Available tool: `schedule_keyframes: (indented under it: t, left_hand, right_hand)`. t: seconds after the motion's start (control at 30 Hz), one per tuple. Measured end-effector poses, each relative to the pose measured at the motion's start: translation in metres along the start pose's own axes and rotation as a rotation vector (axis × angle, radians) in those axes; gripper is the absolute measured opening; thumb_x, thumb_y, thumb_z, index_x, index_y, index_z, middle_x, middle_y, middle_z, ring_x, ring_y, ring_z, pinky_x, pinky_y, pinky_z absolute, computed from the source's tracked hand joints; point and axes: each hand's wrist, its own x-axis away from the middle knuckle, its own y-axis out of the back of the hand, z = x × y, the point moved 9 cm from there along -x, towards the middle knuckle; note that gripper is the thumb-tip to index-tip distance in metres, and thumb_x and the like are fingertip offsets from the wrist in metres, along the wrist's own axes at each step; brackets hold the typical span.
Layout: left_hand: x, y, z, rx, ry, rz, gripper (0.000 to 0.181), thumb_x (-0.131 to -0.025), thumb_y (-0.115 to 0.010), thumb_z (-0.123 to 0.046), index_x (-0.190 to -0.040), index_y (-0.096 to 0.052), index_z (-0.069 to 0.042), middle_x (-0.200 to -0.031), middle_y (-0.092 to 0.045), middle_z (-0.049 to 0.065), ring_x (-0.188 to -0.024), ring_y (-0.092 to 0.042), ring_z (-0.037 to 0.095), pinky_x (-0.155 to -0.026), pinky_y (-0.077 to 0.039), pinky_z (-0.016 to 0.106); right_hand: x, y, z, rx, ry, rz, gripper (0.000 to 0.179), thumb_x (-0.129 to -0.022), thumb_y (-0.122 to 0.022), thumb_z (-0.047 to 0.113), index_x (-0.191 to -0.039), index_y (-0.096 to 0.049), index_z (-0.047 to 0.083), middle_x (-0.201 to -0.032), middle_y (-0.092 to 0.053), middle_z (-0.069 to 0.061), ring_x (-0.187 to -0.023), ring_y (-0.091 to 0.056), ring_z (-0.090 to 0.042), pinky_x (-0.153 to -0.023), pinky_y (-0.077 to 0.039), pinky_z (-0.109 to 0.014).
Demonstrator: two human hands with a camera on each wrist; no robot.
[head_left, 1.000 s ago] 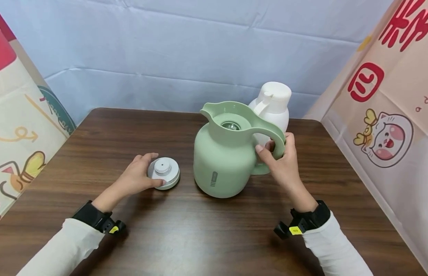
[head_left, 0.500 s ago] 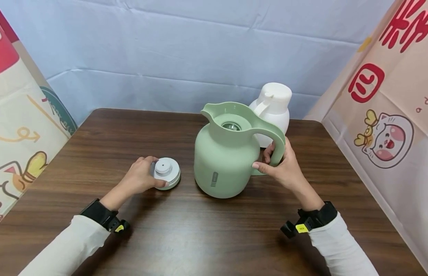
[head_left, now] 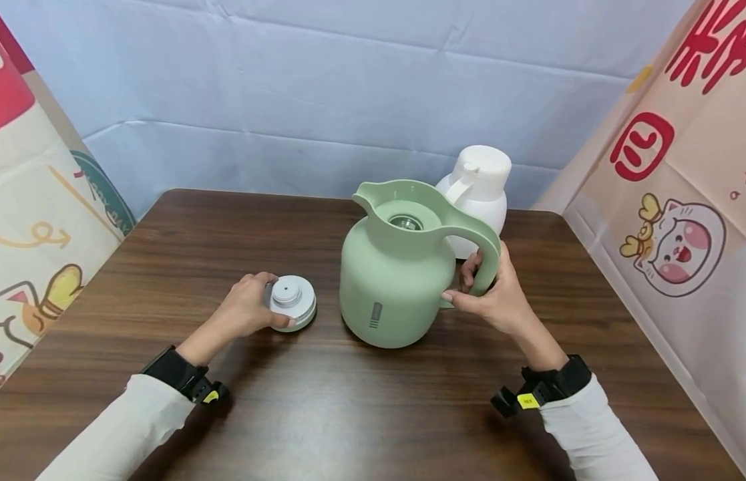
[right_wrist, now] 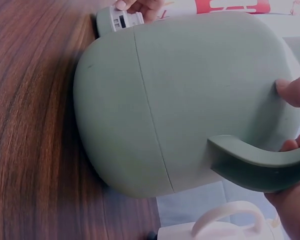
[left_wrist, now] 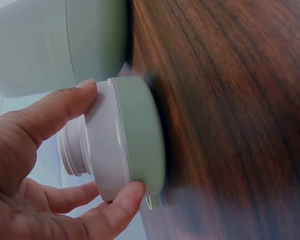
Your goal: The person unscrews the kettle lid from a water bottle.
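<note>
My left hand (head_left: 245,308) holds a round stopper lid (head_left: 292,302) by its sides, thumb and fingers on opposite edges. The lid lies upside down on the table; in the left wrist view its green top (left_wrist: 140,135) faces the wood and its white threaded part points away. A light green thermos jug (head_left: 397,274) stands upright to its right, with its mouth (head_left: 407,222) uncovered. Around the jug's handle (head_left: 487,257) curl the fingers of my right hand (head_left: 499,294), its thumb against the jug's body. Part of those fingers is hidden behind the handle.
Behind the green jug stands a smaller white jug (head_left: 483,180), partly hidden by it. Both stand on a dark wood table (head_left: 348,414). A pale blue cloth (head_left: 288,87) hangs at the back, with printed sheets at both sides.
My right hand has slid slightly lower on the handle, and its thumb has moved left onto the jug's body. My left hand has shifted slightly right at the lid. The jug stays in place.
</note>
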Motion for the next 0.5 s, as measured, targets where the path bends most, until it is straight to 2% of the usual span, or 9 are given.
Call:
schedule_keyframes:
  t: [0.1,0.3,0.5]
  left_hand:
    - [-0.001,0.001,0.000,-0.001,0.001,0.003,0.085,-0.064,-0.085,-0.029,-0.128,-0.044,0.008,-0.117,-0.048,0.027,-0.110,-0.043,0.043,-0.085,-0.039,0.052]
    - [-0.008,0.003,0.000,0.003,0.004,0.007,0.085,-0.064,-0.085,-0.028,-0.127,-0.043,0.010,-0.117,-0.048,0.029,-0.111,-0.043,0.044,-0.087,-0.038,0.052]
    - [-0.022,0.004,0.003,-0.002,0.027,0.013,0.085,-0.066,-0.084,-0.029,-0.127,-0.042,0.011,-0.120,-0.047,0.030,-0.112,-0.043,0.043,-0.087,-0.039,0.051]
  right_hand:
    - [-0.001,0.000,-0.001,0.002,-0.013,0.004,0.057,-0.059,-0.064,-0.030,-0.098,-0.026,-0.014,-0.066,-0.039,-0.018,-0.053,-0.040,-0.018,-0.052,-0.038,-0.028]
    - [-0.005,-0.001,-0.007,0.119,-0.070,-0.005,0.063,-0.061,-0.068,-0.026,-0.108,-0.029,-0.008,-0.067,-0.038,-0.023,-0.055,-0.040,-0.020,-0.053,-0.038,-0.027]
    - [-0.013,-0.003,-0.014,0.151,-0.087,-0.011,0.058,-0.062,-0.070,-0.022,-0.103,-0.032,-0.007,-0.067,-0.039,-0.024,-0.055,-0.037,-0.023,-0.053,-0.035,-0.027]
